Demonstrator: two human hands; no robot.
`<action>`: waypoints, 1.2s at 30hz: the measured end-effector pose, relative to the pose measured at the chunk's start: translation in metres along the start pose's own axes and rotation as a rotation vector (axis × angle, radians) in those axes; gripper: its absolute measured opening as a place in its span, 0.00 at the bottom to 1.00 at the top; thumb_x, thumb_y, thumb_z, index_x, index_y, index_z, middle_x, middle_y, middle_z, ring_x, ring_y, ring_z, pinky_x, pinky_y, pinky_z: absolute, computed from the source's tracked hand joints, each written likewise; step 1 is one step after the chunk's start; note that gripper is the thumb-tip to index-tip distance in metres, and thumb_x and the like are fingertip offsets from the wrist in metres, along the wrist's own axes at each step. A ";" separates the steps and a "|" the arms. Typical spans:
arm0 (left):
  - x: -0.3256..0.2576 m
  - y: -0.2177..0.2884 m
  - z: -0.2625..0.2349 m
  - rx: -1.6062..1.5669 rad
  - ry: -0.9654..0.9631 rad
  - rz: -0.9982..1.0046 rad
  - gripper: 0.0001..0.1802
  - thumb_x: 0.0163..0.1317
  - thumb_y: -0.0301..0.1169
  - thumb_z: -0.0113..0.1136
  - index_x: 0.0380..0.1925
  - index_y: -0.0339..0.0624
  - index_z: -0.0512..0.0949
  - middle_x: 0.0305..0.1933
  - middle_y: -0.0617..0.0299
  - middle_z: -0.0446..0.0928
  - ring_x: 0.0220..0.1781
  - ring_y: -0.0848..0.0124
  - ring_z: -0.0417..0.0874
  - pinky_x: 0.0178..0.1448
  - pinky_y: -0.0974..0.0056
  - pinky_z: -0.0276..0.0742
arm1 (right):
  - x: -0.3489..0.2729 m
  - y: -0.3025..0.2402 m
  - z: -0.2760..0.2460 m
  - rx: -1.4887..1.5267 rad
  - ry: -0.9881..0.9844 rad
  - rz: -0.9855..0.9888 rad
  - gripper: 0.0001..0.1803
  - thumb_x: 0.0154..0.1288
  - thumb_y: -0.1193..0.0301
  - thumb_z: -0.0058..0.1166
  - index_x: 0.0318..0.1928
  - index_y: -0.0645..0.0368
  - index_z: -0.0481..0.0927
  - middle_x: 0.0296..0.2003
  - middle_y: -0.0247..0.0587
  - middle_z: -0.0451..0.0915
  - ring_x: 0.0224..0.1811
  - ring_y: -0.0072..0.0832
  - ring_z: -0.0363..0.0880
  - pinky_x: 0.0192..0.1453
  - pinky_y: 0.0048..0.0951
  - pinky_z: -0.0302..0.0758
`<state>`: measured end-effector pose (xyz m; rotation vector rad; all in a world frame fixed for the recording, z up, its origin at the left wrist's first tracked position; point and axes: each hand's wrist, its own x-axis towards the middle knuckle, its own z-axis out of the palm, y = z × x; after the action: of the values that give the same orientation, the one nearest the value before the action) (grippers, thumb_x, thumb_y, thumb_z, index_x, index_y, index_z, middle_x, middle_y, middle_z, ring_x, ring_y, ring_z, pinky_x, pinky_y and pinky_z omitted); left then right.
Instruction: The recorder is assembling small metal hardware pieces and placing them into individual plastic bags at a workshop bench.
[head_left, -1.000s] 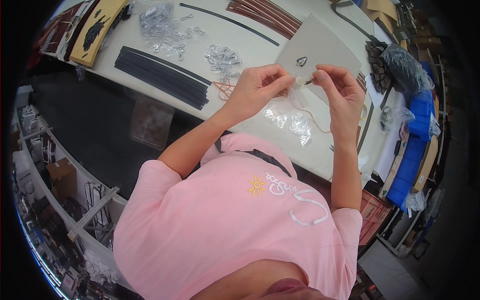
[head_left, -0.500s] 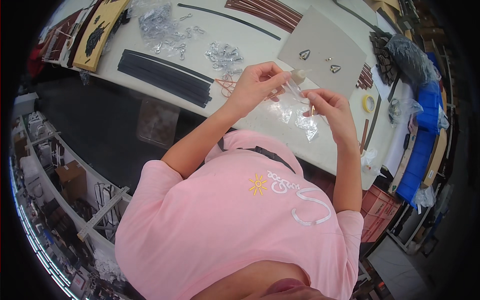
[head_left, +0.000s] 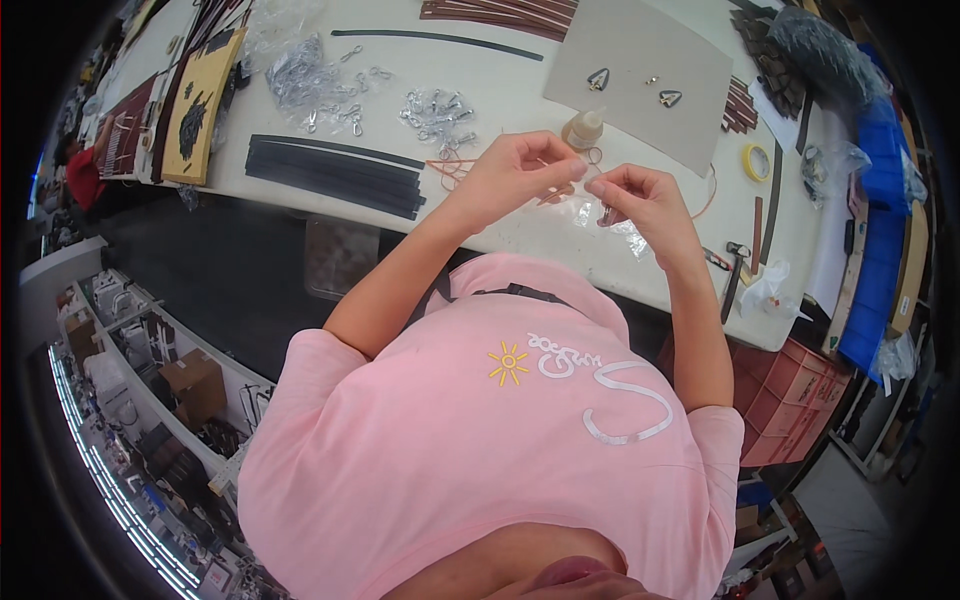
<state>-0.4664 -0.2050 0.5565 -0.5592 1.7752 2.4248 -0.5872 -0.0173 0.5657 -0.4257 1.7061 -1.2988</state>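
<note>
My left hand (head_left: 525, 177) is closed in a pinch above the table's near edge, its fingertips almost meeting those of my right hand. What it holds, if anything, is hidden. My right hand (head_left: 645, 207) pinches a small shiny piece (head_left: 605, 214), too small to name. Beneath the hands lie crumpled clear plastic bags (head_left: 628, 238) and thin orange-brown cords (head_left: 447, 174). Just beyond the fingertips stands a small bottle (head_left: 582, 130) with a pale tip. A grey board (head_left: 640, 60) farther back carries two triangular metal fittings (head_left: 670, 98) and tiny metal bits.
Dark strips (head_left: 335, 175) lie stacked at left, beside metal snap hooks (head_left: 437, 117) in clear plastic. Brown strips (head_left: 500, 15) lie at the back. To the right are yellow tape (head_left: 755, 162), a hammer (head_left: 735, 272) and blue bins (head_left: 882, 230). A red crate (head_left: 795, 400) stands below the table.
The clear plastic stretched between my fingers earlier no longer shows there. My right hand has turned and moved slightly left, closer to my left. The whole view has shifted a little.
</note>
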 end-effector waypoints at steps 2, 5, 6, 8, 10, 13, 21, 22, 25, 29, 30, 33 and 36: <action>0.005 -0.007 0.005 0.094 -0.048 0.021 0.10 0.68 0.33 0.65 0.40 0.36 0.82 0.35 0.64 0.84 0.37 0.79 0.83 0.43 0.73 0.79 | 0.000 0.010 -0.004 0.034 0.009 0.000 0.11 0.67 0.67 0.64 0.39 0.64 0.85 0.29 0.32 0.82 0.30 0.15 0.79 0.35 0.20 0.78; 0.014 -0.015 0.014 0.150 -0.018 0.011 0.10 0.66 0.33 0.66 0.38 0.36 0.82 0.31 0.64 0.83 0.33 0.80 0.81 0.38 0.73 0.77 | -0.001 0.023 -0.011 0.061 0.007 0.014 0.11 0.67 0.67 0.64 0.40 0.64 0.85 0.30 0.32 0.82 0.31 0.16 0.79 0.34 0.20 0.77; 0.017 -0.020 0.015 0.135 -0.029 -0.005 0.10 0.66 0.32 0.66 0.37 0.36 0.82 0.31 0.64 0.83 0.32 0.80 0.81 0.36 0.74 0.76 | -0.002 0.026 -0.013 0.056 0.000 0.029 0.11 0.68 0.67 0.64 0.40 0.64 0.85 0.30 0.32 0.82 0.31 0.16 0.79 0.34 0.19 0.77; 0.022 -0.027 0.019 0.127 -0.047 -0.028 0.09 0.66 0.32 0.66 0.36 0.35 0.83 0.31 0.64 0.83 0.31 0.80 0.80 0.35 0.74 0.75 | -0.007 0.027 -0.016 0.070 0.025 0.026 0.11 0.68 0.67 0.64 0.40 0.64 0.85 0.31 0.32 0.82 0.31 0.16 0.79 0.34 0.20 0.77; 0.026 -0.031 0.024 0.106 0.007 -0.009 0.10 0.66 0.32 0.66 0.36 0.35 0.82 0.30 0.63 0.82 0.30 0.80 0.79 0.34 0.74 0.74 | -0.012 0.028 -0.020 0.083 0.050 0.022 0.11 0.68 0.66 0.64 0.40 0.64 0.85 0.31 0.32 0.82 0.31 0.16 0.79 0.34 0.20 0.77; 0.032 -0.035 0.030 0.065 0.036 -0.032 0.10 0.65 0.32 0.67 0.36 0.35 0.83 0.30 0.63 0.82 0.30 0.79 0.80 0.35 0.74 0.74 | -0.018 0.034 -0.028 0.150 0.079 0.024 0.12 0.68 0.66 0.64 0.41 0.63 0.85 0.31 0.32 0.82 0.31 0.16 0.79 0.35 0.20 0.77; 0.041 -0.039 0.046 0.239 -0.065 -0.053 0.09 0.67 0.33 0.66 0.37 0.37 0.83 0.33 0.64 0.83 0.37 0.78 0.83 0.42 0.71 0.79 | -0.021 0.054 -0.041 0.111 0.122 -0.002 0.10 0.67 0.67 0.64 0.36 0.62 0.83 0.28 0.30 0.80 0.28 0.15 0.78 0.33 0.19 0.77; 0.043 -0.042 0.049 0.264 -0.047 -0.028 0.09 0.67 0.32 0.66 0.36 0.37 0.82 0.32 0.64 0.83 0.35 0.79 0.82 0.39 0.72 0.78 | -0.022 0.055 -0.041 0.117 0.126 -0.002 0.10 0.67 0.67 0.64 0.36 0.62 0.83 0.28 0.30 0.80 0.28 0.15 0.78 0.33 0.19 0.77; 0.046 -0.043 0.056 0.340 -0.038 -0.006 0.09 0.67 0.32 0.66 0.34 0.37 0.82 0.30 0.64 0.82 0.32 0.80 0.80 0.36 0.73 0.74 | -0.025 0.057 -0.043 0.093 0.142 0.007 0.10 0.67 0.68 0.64 0.36 0.62 0.83 0.27 0.29 0.80 0.27 0.15 0.78 0.33 0.19 0.77; 0.049 -0.053 0.058 0.298 -0.047 0.003 0.10 0.67 0.34 0.66 0.33 0.38 0.82 0.29 0.65 0.82 0.30 0.80 0.79 0.35 0.73 0.73 | -0.027 0.056 -0.043 0.121 0.164 0.009 0.09 0.67 0.68 0.64 0.36 0.62 0.83 0.27 0.29 0.80 0.27 0.14 0.77 0.33 0.19 0.77; 0.049 -0.055 0.059 0.236 -0.056 -0.011 0.11 0.68 0.35 0.66 0.33 0.38 0.82 0.30 0.65 0.82 0.31 0.79 0.80 0.36 0.73 0.74 | -0.028 0.055 -0.043 0.134 0.165 0.017 0.09 0.67 0.68 0.64 0.36 0.62 0.83 0.27 0.29 0.80 0.27 0.14 0.77 0.33 0.19 0.77; 0.048 -0.048 0.066 0.149 -0.072 -0.060 0.12 0.69 0.36 0.64 0.34 0.38 0.82 0.31 0.64 0.83 0.34 0.78 0.82 0.40 0.72 0.77 | -0.027 0.062 -0.046 0.130 0.172 -0.011 0.09 0.68 0.68 0.64 0.36 0.62 0.83 0.27 0.29 0.80 0.27 0.15 0.78 0.33 0.19 0.77; 0.047 -0.043 0.065 0.116 -0.034 -0.098 0.12 0.70 0.36 0.63 0.36 0.37 0.82 0.35 0.63 0.84 0.37 0.76 0.84 0.45 0.70 0.80 | -0.028 0.066 -0.049 0.123 0.197 -0.002 0.09 0.68 0.68 0.64 0.36 0.62 0.82 0.27 0.29 0.80 0.27 0.14 0.78 0.32 0.19 0.76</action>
<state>-0.5138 -0.1375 0.5184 -0.5750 1.8156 2.2377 -0.5968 0.0563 0.5212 -0.2333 1.7750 -1.4783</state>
